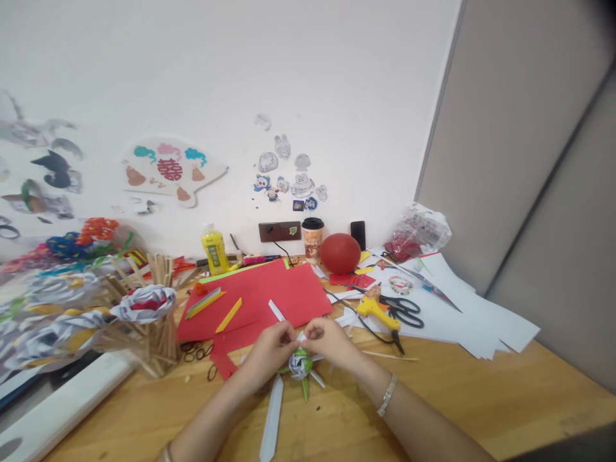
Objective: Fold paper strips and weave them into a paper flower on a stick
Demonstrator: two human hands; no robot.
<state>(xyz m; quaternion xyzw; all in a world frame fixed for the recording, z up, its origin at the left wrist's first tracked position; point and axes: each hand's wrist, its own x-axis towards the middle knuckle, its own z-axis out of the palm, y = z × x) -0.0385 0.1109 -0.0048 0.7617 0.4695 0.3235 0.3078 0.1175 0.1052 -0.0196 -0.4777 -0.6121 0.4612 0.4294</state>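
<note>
A white and green folded-paper flower (pixel 301 366) sits low in the middle of the view, with paper strips sticking out around it. My left hand (pixel 275 346) and my right hand (pixel 327 340) meet at its far side. Both have thumb and fingers pinched on a white paper strip (pixel 301 337) at the flower's top; the fingers partly cover it. Nearer to me, a long pale paper strip (pixel 272 417) lies on the wooden table (pixel 356 427).
Red paper sheets (pixel 260 298) lie behind my hands. To the right are a yellow glue gun (pixel 379 312), black scissors (pixel 404 310) and white paper (pixel 447 321). A red balloon (pixel 340 253), a cup (pixel 313 240) and a yellow bottle (pixel 215 249) stand along the wall. A wooden-stick holder (pixel 156 340) is left.
</note>
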